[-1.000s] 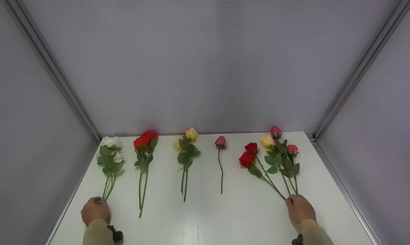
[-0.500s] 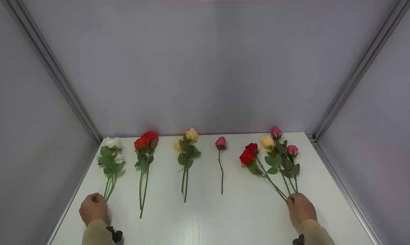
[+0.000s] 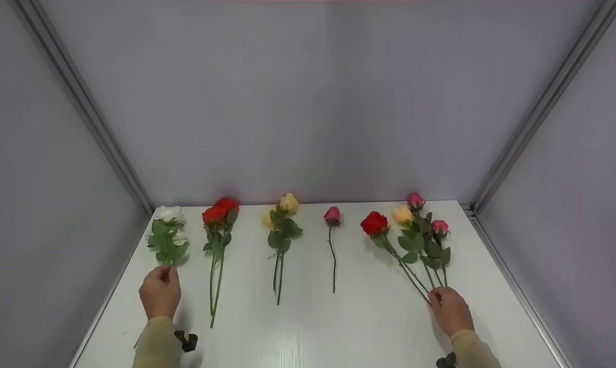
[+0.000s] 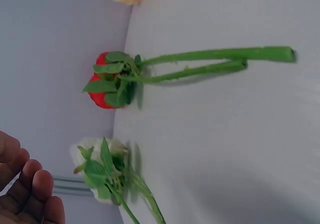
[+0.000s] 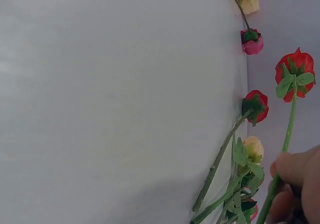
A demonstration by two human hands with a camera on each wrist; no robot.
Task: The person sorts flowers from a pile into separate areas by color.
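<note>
My right hand point(image 3: 450, 309) pinches the stem of a red rose point(image 5: 295, 74) between thumb and fingers. That rose is raised off the white table; its bloom overlaps a second red rose point(image 5: 256, 108) in the head view. Beside my right hand lie a yellow rose point(image 3: 402, 215) and two pink roses point(image 3: 440, 226), their stem ends near the fingers. My left hand point(image 3: 160, 292) hovers by the white roses point(image 3: 169, 214) and hides their lower stems in the head view. Its fingers point(image 4: 42, 184) are loosely bent with nothing between them; the white roses' stems show apart from it.
Between the hands, orange-red roses point(image 3: 215, 213), pale yellow roses point(image 3: 288, 203) and a single pink rose point(image 3: 332, 215) lie spaced out on the white table point(image 3: 303, 337). Grey panels point(image 3: 308, 102) stand behind the table and at both sides.
My left hand has moved forward and slightly right, over the white roses' stems. In my right hand, one red rose has risen, its bloom now covering the other red one.
</note>
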